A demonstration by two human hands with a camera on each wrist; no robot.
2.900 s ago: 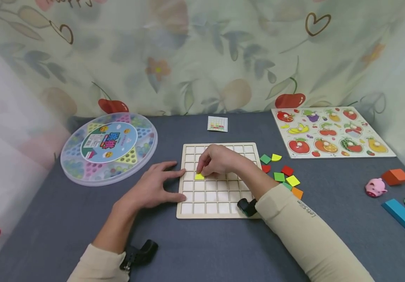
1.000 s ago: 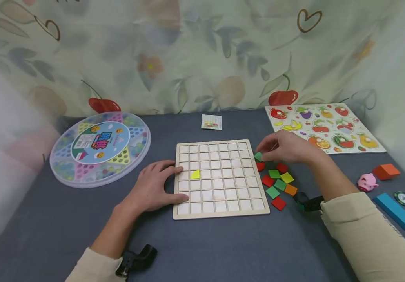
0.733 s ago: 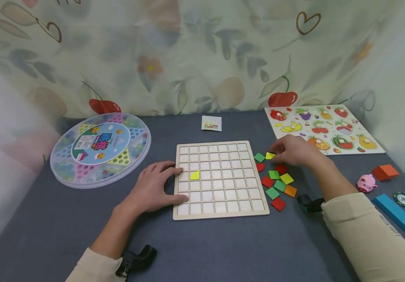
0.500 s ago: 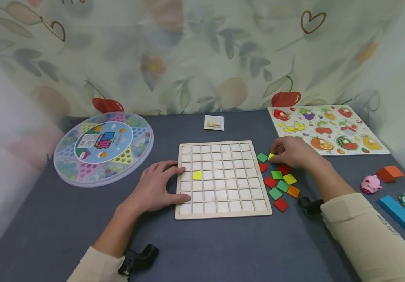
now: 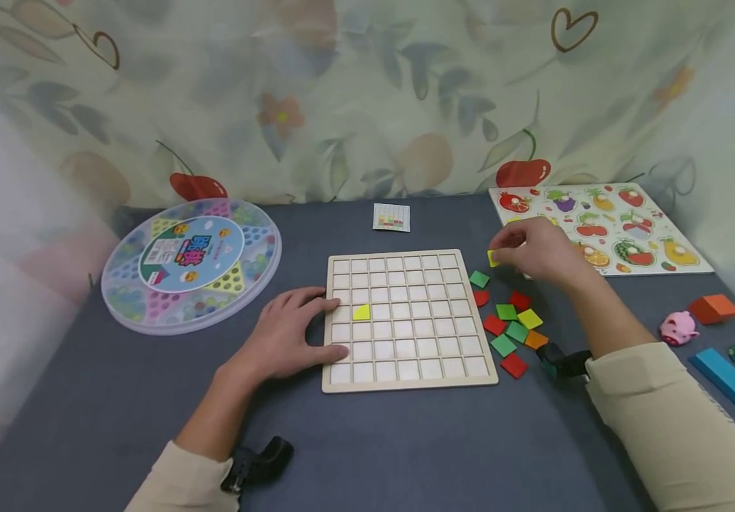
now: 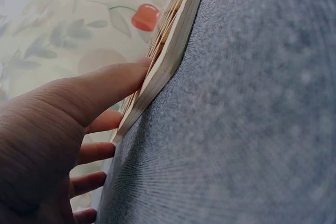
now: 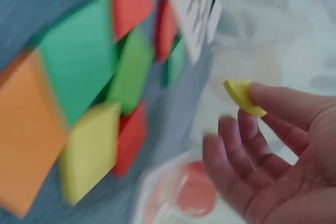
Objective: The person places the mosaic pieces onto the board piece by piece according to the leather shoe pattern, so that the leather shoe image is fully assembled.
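My head camera looks forward and down over the whole counter (image 5: 405,455). My left wrist view sits low, right against the grid board (image 6: 173,51) edge, also in the head view. My right wrist view hovers close above the coloured tiles (image 7: 79,72), shared too.

I am sitting at a play corner, the sort found in a home or a children's room. My bench (image 5: 405,455) wears a grey-blue cloth and is walled in by thin curtains (image 5: 354,99) printed with cherries, flowers and hearts. On it lie a round Chinese checkers set (image 5: 191,263), a wooden grid board (image 5: 409,320), a fruit peg puzzle (image 5: 604,227), coloured tiles (image 5: 513,323) and a pink toy pig (image 5: 678,328).
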